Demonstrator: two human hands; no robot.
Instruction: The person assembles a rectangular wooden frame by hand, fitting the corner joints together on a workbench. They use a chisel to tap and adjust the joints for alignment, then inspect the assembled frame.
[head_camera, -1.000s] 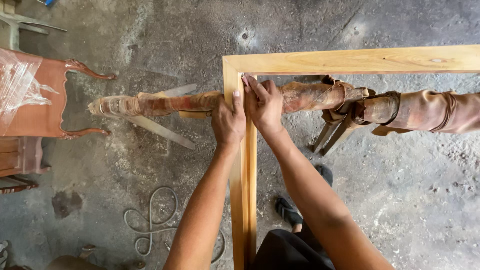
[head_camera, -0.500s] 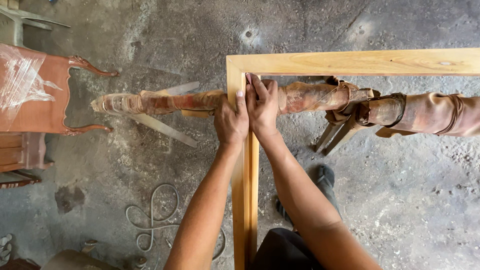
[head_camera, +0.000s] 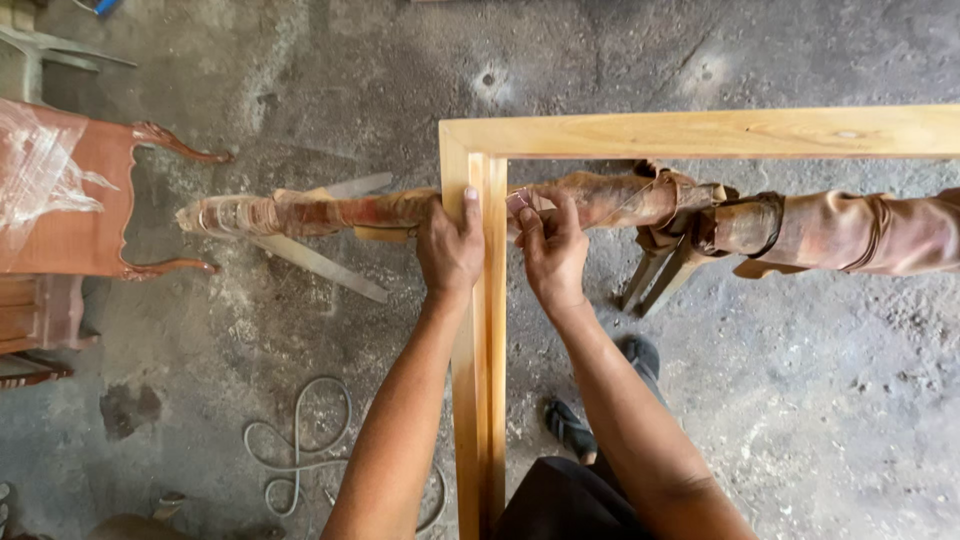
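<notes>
Gripping wooden frame (head_camera: 478, 300), left hand (head_camera: 450, 245) atop, right hand (head_camera: 553, 250) beside

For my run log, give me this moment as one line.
left hand: gripping wooden frame upright | right hand: pinching small piece at inner edge | support: wrapped sawhorse | floor: cable

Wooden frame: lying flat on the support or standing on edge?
Flat. The wooden frame shows its broad face to the camera and rests across the wrapped sawhorse beam; the left hand presses on its side rail.
</notes>
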